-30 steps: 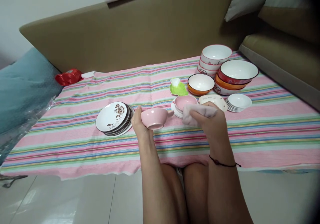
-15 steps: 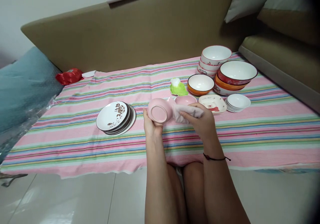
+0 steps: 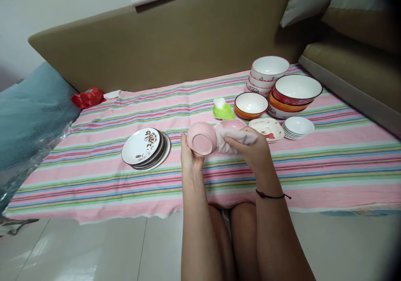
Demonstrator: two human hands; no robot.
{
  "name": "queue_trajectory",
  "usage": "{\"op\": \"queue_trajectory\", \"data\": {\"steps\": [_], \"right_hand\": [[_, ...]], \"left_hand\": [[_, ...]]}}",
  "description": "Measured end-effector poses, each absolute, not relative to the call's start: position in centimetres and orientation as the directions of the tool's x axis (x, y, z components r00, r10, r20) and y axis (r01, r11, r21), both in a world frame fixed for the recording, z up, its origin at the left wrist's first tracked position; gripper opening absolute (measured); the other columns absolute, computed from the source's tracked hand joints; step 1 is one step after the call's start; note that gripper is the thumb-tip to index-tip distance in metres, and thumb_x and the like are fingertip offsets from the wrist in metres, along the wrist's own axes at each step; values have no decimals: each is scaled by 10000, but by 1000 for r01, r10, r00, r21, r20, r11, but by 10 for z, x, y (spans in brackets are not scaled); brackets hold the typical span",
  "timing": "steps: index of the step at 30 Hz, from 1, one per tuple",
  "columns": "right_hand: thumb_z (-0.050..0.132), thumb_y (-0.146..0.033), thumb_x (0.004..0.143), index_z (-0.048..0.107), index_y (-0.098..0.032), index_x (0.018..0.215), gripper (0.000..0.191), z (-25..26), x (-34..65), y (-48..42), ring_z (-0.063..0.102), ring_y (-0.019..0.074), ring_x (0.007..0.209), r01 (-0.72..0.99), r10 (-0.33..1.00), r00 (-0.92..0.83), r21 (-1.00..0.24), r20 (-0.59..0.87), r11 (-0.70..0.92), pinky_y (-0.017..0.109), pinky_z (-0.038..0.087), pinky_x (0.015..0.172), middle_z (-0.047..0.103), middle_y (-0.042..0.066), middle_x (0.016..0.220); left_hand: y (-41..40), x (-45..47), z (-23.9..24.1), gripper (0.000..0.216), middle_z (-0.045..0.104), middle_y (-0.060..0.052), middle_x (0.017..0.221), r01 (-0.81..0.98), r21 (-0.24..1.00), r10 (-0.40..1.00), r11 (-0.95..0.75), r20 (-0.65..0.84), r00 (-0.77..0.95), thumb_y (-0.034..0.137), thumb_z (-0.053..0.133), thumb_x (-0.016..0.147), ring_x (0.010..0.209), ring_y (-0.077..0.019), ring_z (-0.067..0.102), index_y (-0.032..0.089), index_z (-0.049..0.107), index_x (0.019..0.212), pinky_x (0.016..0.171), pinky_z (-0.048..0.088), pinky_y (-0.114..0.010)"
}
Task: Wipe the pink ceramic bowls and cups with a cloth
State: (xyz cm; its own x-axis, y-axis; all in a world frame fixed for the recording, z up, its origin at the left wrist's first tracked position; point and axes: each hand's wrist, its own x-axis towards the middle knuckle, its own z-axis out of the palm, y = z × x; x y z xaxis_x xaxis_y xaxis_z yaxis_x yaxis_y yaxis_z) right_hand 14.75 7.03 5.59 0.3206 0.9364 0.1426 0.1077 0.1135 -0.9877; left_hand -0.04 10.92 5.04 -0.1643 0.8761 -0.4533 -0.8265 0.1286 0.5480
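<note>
Pink bowl (image 3: 202, 137), tipped on its side with its base facing the person, sits in the grip of the left hand (image 3: 189, 158), whose fingers curl around its lower rim just above the striped cloth (image 3: 94, 176). Right beside it, the right hand (image 3: 255, 151) is closed around a pale wiping cloth (image 3: 233, 139) and presses it against the bowl's right flank; the bowl lies directly to the left of that hand, its mouth turned away toward the sofa back. Both hands are touching the bowl, one directly, the other through the cloth. A dark cord (image 3: 271, 196) circles the right wrist, and bare knees show below the forearms over the tiled floor (image 3: 78, 251).

Left of the hands, a short stack of plates (image 3: 144, 149) rests on the striped cloth, the top one white with a brown flower pattern. Just behind the held bowl stands a second pink bowl (image 3: 233, 125), upright and seemingly empty. To its right lie a printed square dish (image 3: 267, 128) and a stack of small white saucers (image 3: 298, 127). Farther back are a green leaf-shaped dish (image 3: 223, 110), an orange bowl (image 3: 251, 105), a nest of large bowls (image 3: 294, 95) and a stack of white bowls (image 3: 267, 74), all showing white insides with nothing in them. A red packet (image 3: 87, 97) lies at the far left edge.
</note>
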Motion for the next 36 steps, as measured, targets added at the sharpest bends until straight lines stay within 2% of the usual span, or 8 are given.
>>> {"op": "queue_trajectory", "data": {"steps": [2, 8, 10, 13, 19, 25, 29, 36], "right_hand": [[765, -297, 641, 548, -202, 651, 237, 56, 149, 70, 455, 116, 607, 192, 922, 337, -973, 191, 131, 250, 376, 550, 490, -58, 617], [741, -266, 649, 559, -209, 657, 191, 47, 153, 72, 505, 156, 670, 439, 846, 423, -890, 326, 123, 294, 411, 644, 571, -29, 681], [746, -277, 651, 574, -209, 675, 187, 47, 154, 72, 523, 166, 677, 413, 817, 491, -906, 304, 89, 306, 426, 657, 582, -26, 681], [746, -302, 671, 634, -209, 784, 184, 50, 154, 70, 589, 192, 761, 261, 814, 515, -953, 270, 152, 326, 471, 703, 654, -3, 787], [729, -279, 732, 678, -223, 880, 166, 57, 151, 67, 623, 193, 830, 216, 915, 192, -925, 354, 312, 333, 506, 743, 690, 14, 888], [704, -257, 778, 685, -237, 925, 150, 57, 154, 63, 640, 197, 905, 199, 893, 69, -883, 445, 425, 337, 518, 800, 699, 17, 943], [713, -247, 760, 682, -228, 884, 129, 60, 149, 64, 641, 187, 854, 200, 904, 135, -905, 406, 376, 326, 521, 767, 699, 9, 893], [675, -246, 757, 674, -229, 853, 98, 62, 143, 62, 641, 194, 815, 319, 877, 237, -886, 418, 336, 328, 514, 740, 704, 17, 873]], "left_hand": [[111, 0, 51, 382, 711, -46, 856, -853, 507, 863, 125, -479, -159, 423, 408, 969, 768, -129, 657, 149, 662, 1047, 789, 533, -254], [113, 5, 58, 334, 728, -51, 925, -885, 406, 872, 228, -490, 0, 309, 366, 986, 833, -147, 679, 181, 623, 1155, 763, 559, -261], [112, 5, 62, 328, 731, -52, 925, -899, 374, 870, 229, -493, 17, 248, 350, 989, 792, -130, 677, 178, 609, 1178, 719, 557, -229], [110, 4, 65, 330, 733, -58, 934, -909, 360, 866, 207, -501, -1, 227, 344, 989, 767, -118, 674, 169, 602, 1186, 699, 557, -209], [112, 3, 64, 292, 732, -62, 971, -888, 403, 874, 220, -486, -4, 230, 398, 961, 840, -140, 688, 169, 625, 1133, 693, 567, -220], [112, 0, 66, 304, 715, -77, 1066, -892, 408, 845, 195, -531, -58, 286, 400, 968, 917, -144, 684, 156, 621, 1131, 725, 564, -215], [110, 1, 71, 290, 725, -65, 985, -895, 388, 843, 219, -538, -28, 266, 425, 955, 877, -146, 685, 163, 622, 1142, 739, 567, -233], [108, 2, 69, 273, 727, -49, 875, -887, 401, 829, 229, -558, -38, 238, 472, 936, 740, -134, 671, 154, 627, 1144, 704, 561, -232]]}}
